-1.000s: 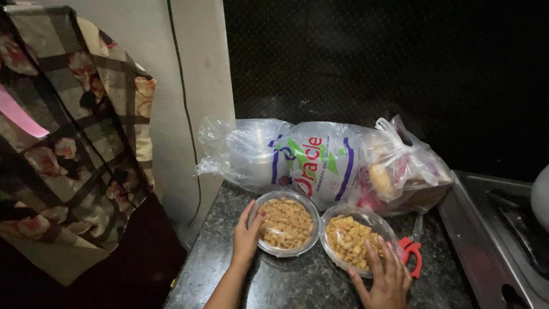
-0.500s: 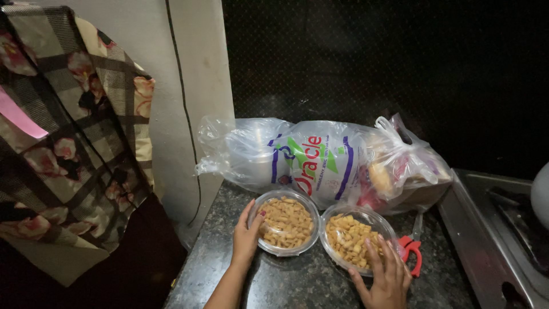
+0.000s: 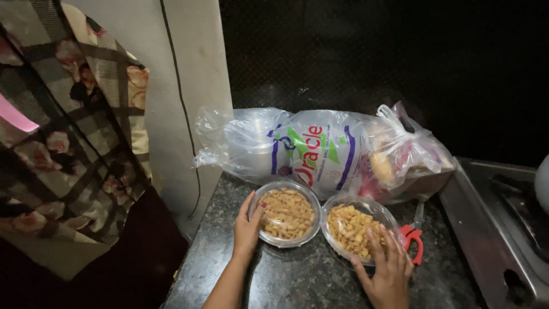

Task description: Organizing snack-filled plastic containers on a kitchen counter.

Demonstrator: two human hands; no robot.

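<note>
Lower centre of frame, I see my left hand [image 3: 247, 226] cupping the left container [image 3: 287, 213] by its outer rim and my right hand [image 3: 388, 269] spread flat on the right container [image 3: 355, 228] — tubs touching, neither lifted.

Left hand [image 3: 247, 226] cupped, fingers curled; right hand [image 3: 387, 269] flat, fingers spread

— The two tubs?
— Left clear round tub [image 3: 287, 213] and right clear round tub [image 3: 355, 228], both lidded and full of tan snack pieces, upright, touching; the right sits at four o'clock.
</note>
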